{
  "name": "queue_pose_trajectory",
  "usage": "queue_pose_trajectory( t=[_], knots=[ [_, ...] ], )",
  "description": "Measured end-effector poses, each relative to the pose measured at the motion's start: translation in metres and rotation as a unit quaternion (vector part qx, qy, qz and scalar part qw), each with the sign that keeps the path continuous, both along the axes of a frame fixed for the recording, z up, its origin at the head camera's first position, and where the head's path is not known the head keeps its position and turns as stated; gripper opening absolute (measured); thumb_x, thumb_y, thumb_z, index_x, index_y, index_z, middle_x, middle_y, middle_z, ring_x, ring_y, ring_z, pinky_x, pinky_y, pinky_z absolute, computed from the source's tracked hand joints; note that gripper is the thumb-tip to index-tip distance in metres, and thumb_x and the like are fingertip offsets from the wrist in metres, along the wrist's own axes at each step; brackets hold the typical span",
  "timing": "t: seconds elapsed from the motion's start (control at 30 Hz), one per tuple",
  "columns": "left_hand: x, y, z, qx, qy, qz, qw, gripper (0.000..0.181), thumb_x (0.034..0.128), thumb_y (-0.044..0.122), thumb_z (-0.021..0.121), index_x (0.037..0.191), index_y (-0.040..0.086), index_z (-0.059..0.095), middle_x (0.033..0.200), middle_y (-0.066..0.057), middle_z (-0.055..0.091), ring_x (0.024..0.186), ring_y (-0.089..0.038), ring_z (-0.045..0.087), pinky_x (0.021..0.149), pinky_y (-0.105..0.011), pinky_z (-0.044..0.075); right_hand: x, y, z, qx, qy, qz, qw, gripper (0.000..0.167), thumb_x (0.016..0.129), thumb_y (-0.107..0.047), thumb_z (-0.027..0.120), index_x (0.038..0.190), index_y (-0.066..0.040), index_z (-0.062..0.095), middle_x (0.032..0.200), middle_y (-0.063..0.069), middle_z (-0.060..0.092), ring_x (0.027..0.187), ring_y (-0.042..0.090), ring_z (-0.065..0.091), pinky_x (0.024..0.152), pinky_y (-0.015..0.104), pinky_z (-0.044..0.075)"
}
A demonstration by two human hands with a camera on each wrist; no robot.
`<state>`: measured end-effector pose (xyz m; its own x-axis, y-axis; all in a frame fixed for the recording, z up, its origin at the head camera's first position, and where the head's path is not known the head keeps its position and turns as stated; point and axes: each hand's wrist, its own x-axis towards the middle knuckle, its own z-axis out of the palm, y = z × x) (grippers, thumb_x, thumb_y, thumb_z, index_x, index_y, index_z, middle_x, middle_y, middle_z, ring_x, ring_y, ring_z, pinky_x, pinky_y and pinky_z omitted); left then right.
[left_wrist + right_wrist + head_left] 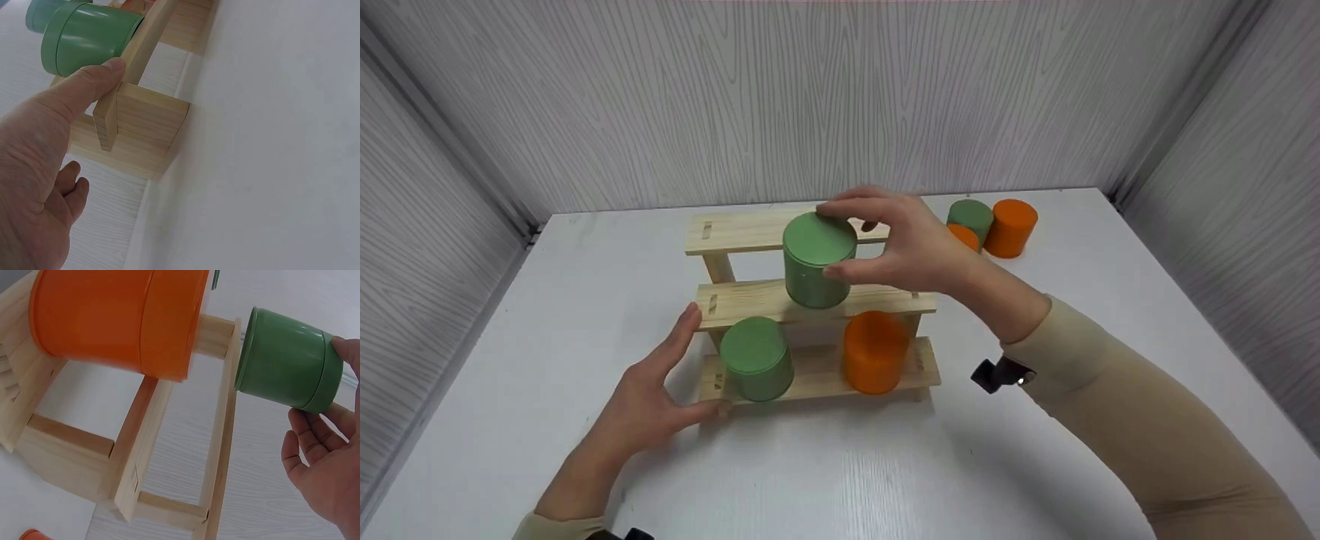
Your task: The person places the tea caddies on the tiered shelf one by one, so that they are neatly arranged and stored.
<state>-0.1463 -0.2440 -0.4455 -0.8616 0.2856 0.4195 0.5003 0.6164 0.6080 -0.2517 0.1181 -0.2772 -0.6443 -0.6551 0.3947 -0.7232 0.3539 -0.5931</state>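
Note:
A three-tier wooden rack [810, 298] stands on the table. My right hand [911, 244] pinches a lidded green tin [819, 259] near its top, thumb in front and fingers behind. In the right wrist view this green tin [287, 357] is beside the upper plank; whether it touches the rack is unclear. On the bottom shelf, another green tin [757, 360] sits at the left and an orange tin [876, 352] at the right. My left hand [649, 401] is at the rack's left end. Its thumb [93, 84] rests straight on a plank beside the green tin.
Behind the rack's right side stand another green tin [971, 215] and an orange tin [1012, 227]. A further orange tin [964, 236] is partly hidden by my right hand. Pale wood-grain panels [780, 105] wall in the white table [825, 480] at the back and sides.

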Motion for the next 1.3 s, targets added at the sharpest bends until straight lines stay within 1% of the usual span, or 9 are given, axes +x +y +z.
queue_pose_trajectory(
  t=[0.2,0.47,0.57,0.73,0.87,1.0,1.1,1.3],
  knots=[
    [0.001,0.000,0.001,-0.010,-0.018,0.012,0.9997,0.130,0.0676,0.014,0.103,0.171,0.022,0.025,0.175,0.003,0.024,0.156,0.000,0.023,0.121,-0.010,0.021,-0.004,-0.023,-0.003,0.000,-0.005,0.006,1.0000,0.061,0.089,-0.032,0.086,0.143,-0.009,0.068,0.139,-0.001,0.065,0.120,0.013,0.060,0.099,0.042,0.054],
    [0.003,-0.001,0.003,-0.017,-0.030,0.016,0.9993,0.127,0.0715,0.026,0.102,0.171,0.025,0.023,0.176,0.005,0.022,0.157,-0.008,0.026,0.121,-0.010,0.020,-0.006,-0.044,-0.009,0.011,-0.004,0.009,0.9999,0.062,0.089,-0.033,0.086,0.143,-0.009,0.068,0.141,0.001,0.065,0.119,0.011,0.061,0.097,0.034,0.053],
    [0.003,-0.002,0.003,-0.013,-0.026,0.016,0.9994,0.126,0.0715,0.028,0.102,0.171,0.024,0.024,0.175,0.005,0.023,0.157,-0.007,0.026,0.121,-0.010,0.020,-0.007,-0.049,-0.011,0.015,-0.008,0.006,0.9998,0.063,0.089,-0.034,0.086,0.144,-0.010,0.067,0.141,0.001,0.064,0.119,0.012,0.061,0.097,0.033,0.053],
    [0.003,-0.001,0.001,-0.009,-0.016,0.009,0.9998,0.125,0.0718,0.026,0.102,0.170,0.021,0.026,0.175,0.002,0.025,0.156,-0.001,0.024,0.121,-0.010,0.021,-0.009,-0.052,-0.016,0.024,-0.020,0.002,0.9995,0.065,0.089,-0.034,0.088,0.146,-0.011,0.066,0.143,0.001,0.062,0.121,0.012,0.060,0.098,0.031,0.052],
    [0.001,0.000,0.000,-0.010,-0.013,0.008,0.9998,0.125,0.0713,0.025,0.102,0.170,0.021,0.026,0.174,0.002,0.026,0.155,0.002,0.023,0.122,-0.010,0.021,-0.010,-0.053,-0.020,0.026,-0.024,0.001,0.9994,0.066,0.089,-0.034,0.088,0.146,-0.011,0.066,0.143,0.001,0.062,0.121,0.011,0.060,0.099,0.030,0.053],
    [0.001,0.000,0.000,-0.015,-0.008,0.008,0.9998,0.125,0.0715,0.026,0.102,0.170,0.020,0.026,0.174,0.001,0.026,0.155,0.002,0.023,0.122,-0.011,0.020,-0.011,-0.055,-0.023,0.028,-0.029,0.000,0.9992,0.065,0.089,-0.034,0.087,0.146,-0.012,0.066,0.142,-0.001,0.062,0.121,0.009,0.060,0.100,0.029,0.053],
    [0.001,0.000,0.000,-0.014,-0.006,0.006,0.9999,0.124,0.0719,0.028,0.102,0.170,0.020,0.026,0.174,0.001,0.026,0.155,0.001,0.023,0.122,-0.011,0.020,-0.011,-0.058,-0.025,0.033,-0.039,-0.001,0.9987,0.064,0.090,-0.035,0.086,0.147,-0.012,0.065,0.143,-0.001,0.062,0.123,0.009,0.060,0.103,0.027,0.052],
    [0.002,0.000,0.001,-0.008,-0.006,0.003,0.9999,0.124,0.0716,0.023,0.102,0.170,0.019,0.027,0.174,-0.001,0.026,0.155,0.001,0.023,0.122,-0.011,0.021,-0.012,-0.066,-0.031,0.055,-0.052,-0.003,0.9971,0.066,0.091,-0.035,0.085,0.149,-0.012,0.063,0.145,0.000,0.061,0.123,0.010,0.060,0.105,0.023,0.050]
  ],
)
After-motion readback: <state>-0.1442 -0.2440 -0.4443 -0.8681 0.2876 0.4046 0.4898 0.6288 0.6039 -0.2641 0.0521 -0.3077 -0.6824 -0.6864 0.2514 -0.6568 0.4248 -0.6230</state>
